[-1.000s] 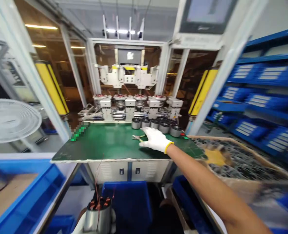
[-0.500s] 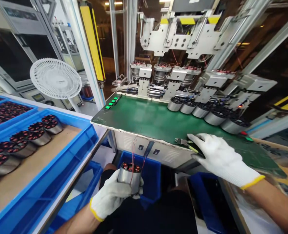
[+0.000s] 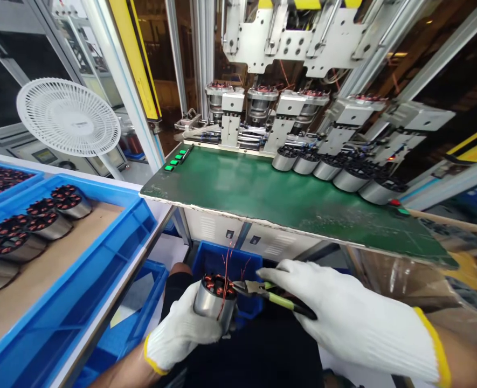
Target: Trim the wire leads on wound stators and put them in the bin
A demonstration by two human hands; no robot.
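While holding the stiff, heavy-looking can [image 3: 214,306] over the bin [image 3: 208,253], wrapping the fingers of the left hand [image 3: 180,330] round its slick side, and closing the right hand [image 3: 343,315] fingers on the pliers [image 3: 272,296] beside thin wires [image 3: 226,264].

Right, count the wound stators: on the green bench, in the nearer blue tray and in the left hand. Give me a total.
Green bench: 5 stators
Nearer blue tray: 4 stators, one cut off by the picture's edge
Left hand: 1 stator
Total: 10 stators
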